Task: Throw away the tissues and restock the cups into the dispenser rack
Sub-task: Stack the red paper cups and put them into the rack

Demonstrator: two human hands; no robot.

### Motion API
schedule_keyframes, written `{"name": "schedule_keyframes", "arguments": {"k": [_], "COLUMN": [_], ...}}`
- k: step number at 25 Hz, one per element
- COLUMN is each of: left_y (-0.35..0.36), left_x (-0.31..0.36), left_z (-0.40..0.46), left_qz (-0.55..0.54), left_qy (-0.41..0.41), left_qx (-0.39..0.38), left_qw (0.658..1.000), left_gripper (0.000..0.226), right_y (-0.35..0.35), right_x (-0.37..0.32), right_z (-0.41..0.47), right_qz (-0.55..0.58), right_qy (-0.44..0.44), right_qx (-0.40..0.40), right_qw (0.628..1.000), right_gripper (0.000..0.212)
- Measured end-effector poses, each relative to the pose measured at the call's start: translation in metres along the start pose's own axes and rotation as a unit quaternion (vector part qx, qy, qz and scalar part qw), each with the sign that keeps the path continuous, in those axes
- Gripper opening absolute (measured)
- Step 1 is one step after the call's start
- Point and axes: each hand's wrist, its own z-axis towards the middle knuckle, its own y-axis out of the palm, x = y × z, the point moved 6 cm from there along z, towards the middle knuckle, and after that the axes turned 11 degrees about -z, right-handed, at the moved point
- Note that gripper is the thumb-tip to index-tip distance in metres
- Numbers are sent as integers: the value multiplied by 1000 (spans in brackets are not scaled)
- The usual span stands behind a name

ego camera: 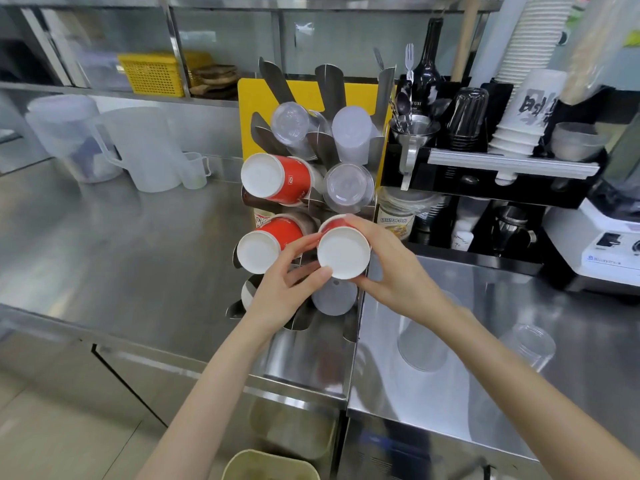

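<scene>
Both hands — left hand [289, 292], right hand [391, 268] — clasped around red cup stack [343, 251] at dispenser rack [381, 98]

Steel counter [138, 237] with dispenser rack [341, 306], pitchers [138, 150], clear cups [420, 341].

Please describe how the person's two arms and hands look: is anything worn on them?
Both forearms are bare up to the frame edge, with no sleeves visible. The left hand and the right hand wear no gloves, and no watch, bracelet or ring shows. The fingers are slender, with short, unpainted nails.
</scene>
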Motion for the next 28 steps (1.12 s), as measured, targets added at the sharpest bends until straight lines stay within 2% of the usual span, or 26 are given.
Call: {"name": "schedule_keyframes", "arguments": {"k": [7,12,14,16,18,22,25,28], "left_y": [3,3,10,24,43,84,111,133], "left_x": [-22,-19,-11,2,17,21,1,-30], "left_z": [21,25,22,19,15,14,18,21], "left_qz": [65,145,267,400,471,505,525,540], "left_qy": [-13,-13,6,52,109,149,130,90], "left_qx": [12,-5,-10,-12,-23,-94,-157,-214], "left_qw": [998,989,964,915,875,845,827,809], "left_gripper": [42,47,55,64,66,65,67,71], "right_y": [22,21,18,10,0,-19,-23,-16], "right_x": [14,16,17,21,30,58,85,109], "right_z": [-3,-6,-14,-23,-34,-64,-92,-121], "right_qz": [26,32,18,5,-27,-105,-121,-88], "right_qy": [67,72,81,96,116,169,227,280], "right_qx": [-26,-51,-52,-39,-28,-37,-75,-107], "right_qw": [997,996,995,995,993,979,963,950], "right_gripper": [68,75,76,75,72,76,85,92]}}
